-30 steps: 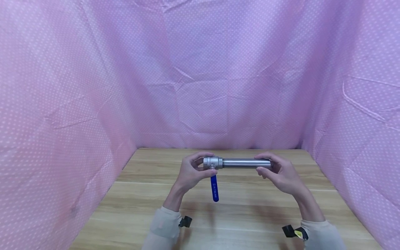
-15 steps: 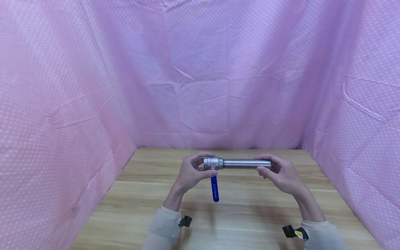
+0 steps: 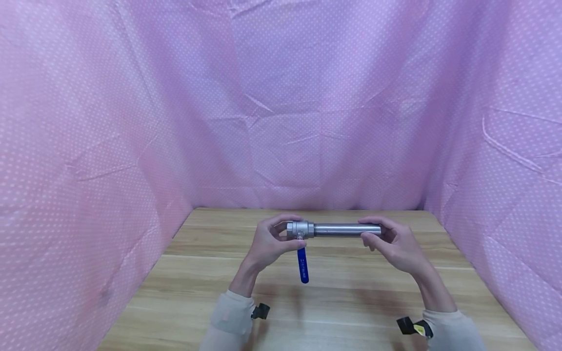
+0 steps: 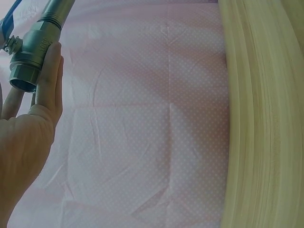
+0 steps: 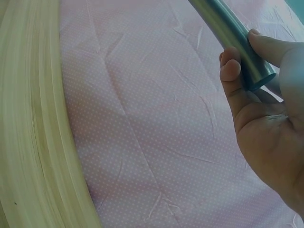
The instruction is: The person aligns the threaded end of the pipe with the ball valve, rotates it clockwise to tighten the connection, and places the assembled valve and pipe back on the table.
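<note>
My left hand grips a silvery ball valve, fingers behind it and thumb in front near the stem. The valve's blue lever handle points down toward me. A steel pipe runs level from the valve's right end; in the left wrist view, threads show where the two meet. My right hand holds the pipe's free end between thumb and fingers. In the right wrist view that open pipe end sits between the thumb and the curled fingers. Both parts are held up above the table.
The wooden table spreads beneath the hands. Pink dotted cloth hangs behind it and on both sides. A small black camera is strapped at each wrist, the left camera and the right camera.
The valve and pipe have shifted very slightly to the right. Both hands keep the same grip and nearly the same place.
</note>
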Tool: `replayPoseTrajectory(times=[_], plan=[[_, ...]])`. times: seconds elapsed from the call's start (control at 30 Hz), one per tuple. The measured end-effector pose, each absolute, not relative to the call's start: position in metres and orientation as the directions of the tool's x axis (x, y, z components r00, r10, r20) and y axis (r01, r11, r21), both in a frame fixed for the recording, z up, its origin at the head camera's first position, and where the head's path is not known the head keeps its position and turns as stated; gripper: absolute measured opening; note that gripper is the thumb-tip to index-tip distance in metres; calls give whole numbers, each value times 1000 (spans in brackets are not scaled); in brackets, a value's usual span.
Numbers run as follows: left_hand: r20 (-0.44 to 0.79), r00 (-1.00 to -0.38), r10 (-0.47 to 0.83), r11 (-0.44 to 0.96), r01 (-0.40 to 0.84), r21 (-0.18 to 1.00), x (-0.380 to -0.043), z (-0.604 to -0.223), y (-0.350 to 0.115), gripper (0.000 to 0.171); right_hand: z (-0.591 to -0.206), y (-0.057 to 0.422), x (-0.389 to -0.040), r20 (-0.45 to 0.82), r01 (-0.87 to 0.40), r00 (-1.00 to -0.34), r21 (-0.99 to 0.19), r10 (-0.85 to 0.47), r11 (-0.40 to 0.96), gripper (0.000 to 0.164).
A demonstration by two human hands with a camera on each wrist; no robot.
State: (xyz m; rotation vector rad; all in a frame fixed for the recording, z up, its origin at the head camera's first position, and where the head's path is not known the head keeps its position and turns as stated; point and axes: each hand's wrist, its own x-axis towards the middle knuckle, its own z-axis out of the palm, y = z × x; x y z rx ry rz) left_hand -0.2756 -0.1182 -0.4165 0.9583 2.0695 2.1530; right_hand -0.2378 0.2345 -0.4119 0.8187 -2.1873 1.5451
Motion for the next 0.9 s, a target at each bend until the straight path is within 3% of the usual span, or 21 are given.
replayPoseTrajectory(times=[0.33,0.9], plan=[[414,-825,385,-112,404,908,-272,-418,-116,58,-415,238,-238,592,-645,-762,-733,-265,216,46],[406,-825,392,-109,397,911,-272,-417,-116,58,-415,237,-237,580,-636,-771,-725,-265,263,42]])
